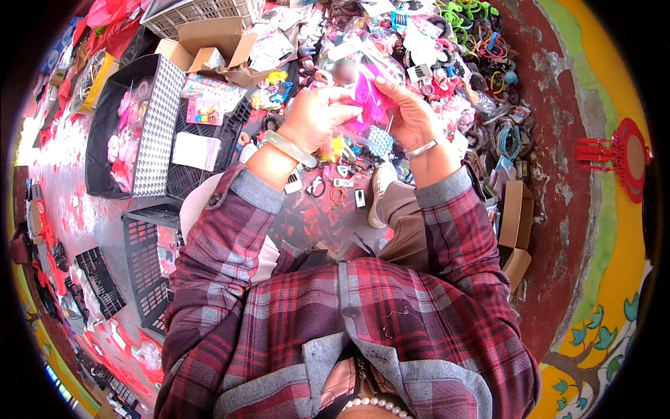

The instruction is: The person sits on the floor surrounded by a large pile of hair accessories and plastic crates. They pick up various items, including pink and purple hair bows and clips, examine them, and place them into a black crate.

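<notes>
Between my hands is a bright magenta piece (364, 98), with what looks like clear plastic around it; I cannot make out its kind. My left hand (317, 117) pinches it from the left, thumb and fingers pressed together. On the other side, my right hand (417, 115) grips its upper right edge between thumb and fingers. Just under my right fingers shows a pale blue dotted thing (380, 142); whether it hangs from the hand or lies below is unclear. Beyond the hands spreads a heap of small packaged hair accessories (433, 59).
At left stand a black bin with a houndstooth side (159, 129) holding pink fluffy things, and a black crate (144, 262). An opened cardboard box (234, 52) is at the back left. More cardboard boxes (515, 213) stand at right. Green headbands (464, 17) lie far right.
</notes>
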Demonstrator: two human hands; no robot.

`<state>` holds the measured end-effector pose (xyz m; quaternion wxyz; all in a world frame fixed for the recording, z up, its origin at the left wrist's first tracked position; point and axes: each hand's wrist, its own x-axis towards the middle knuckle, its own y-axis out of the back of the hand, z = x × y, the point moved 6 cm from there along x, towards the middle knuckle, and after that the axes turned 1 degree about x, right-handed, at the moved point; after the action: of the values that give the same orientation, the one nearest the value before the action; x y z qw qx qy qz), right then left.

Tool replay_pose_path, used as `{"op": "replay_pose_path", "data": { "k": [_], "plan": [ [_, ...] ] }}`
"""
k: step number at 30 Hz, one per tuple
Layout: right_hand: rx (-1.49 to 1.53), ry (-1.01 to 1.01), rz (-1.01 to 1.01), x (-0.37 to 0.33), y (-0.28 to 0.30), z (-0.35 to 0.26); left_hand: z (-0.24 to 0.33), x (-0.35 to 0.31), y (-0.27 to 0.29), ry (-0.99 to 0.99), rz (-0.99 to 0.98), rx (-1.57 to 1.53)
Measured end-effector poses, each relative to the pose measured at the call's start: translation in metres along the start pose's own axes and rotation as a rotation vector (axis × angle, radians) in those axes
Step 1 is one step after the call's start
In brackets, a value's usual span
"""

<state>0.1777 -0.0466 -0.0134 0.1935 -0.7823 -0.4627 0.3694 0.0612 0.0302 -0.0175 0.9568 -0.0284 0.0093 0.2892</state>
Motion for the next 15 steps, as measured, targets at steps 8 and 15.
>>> {"op": "replay_pose_path", "data": {
  "k": [8,15],
  "plan": [
    [-0.024,0.038,-0.047,0.003,0.000,-0.001,-0.005,0.003,-0.009,0.130,-0.050,-0.296],
    [-0.018,0.089,-0.020,0.004,0.003,-0.001,-0.017,0.000,-0.004,0.210,-0.136,-0.114]
  ]
}}
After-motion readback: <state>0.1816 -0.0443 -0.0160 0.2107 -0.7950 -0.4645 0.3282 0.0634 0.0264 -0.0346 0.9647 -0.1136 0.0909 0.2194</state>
